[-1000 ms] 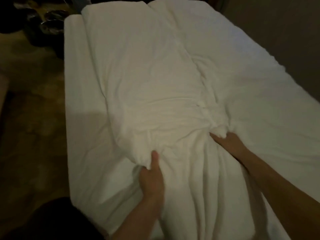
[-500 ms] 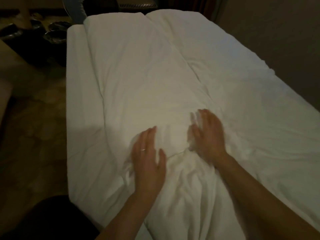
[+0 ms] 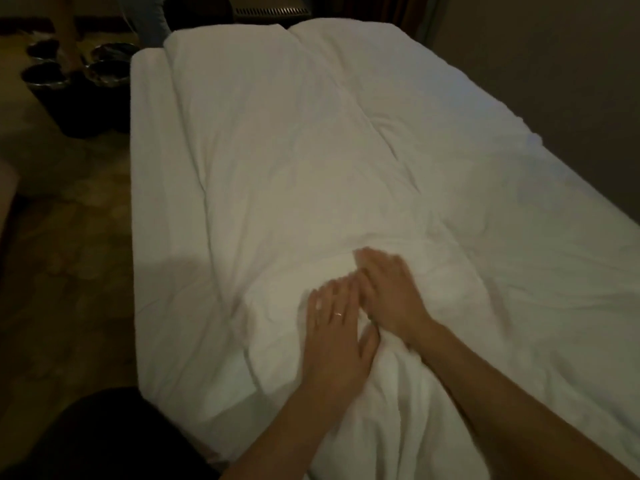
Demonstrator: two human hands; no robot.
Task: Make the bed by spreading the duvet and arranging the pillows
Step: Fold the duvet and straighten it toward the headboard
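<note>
Fingers straight, left hand and right hand press flat on white duvet

Dim warm light, dark corners, motion blur on hands.

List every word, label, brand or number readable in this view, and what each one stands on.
None: no text can be read anywhere.
The white duvet under the left hand and right hand is plain.
The dark bins on the floor are too dim to show any label.
</note>
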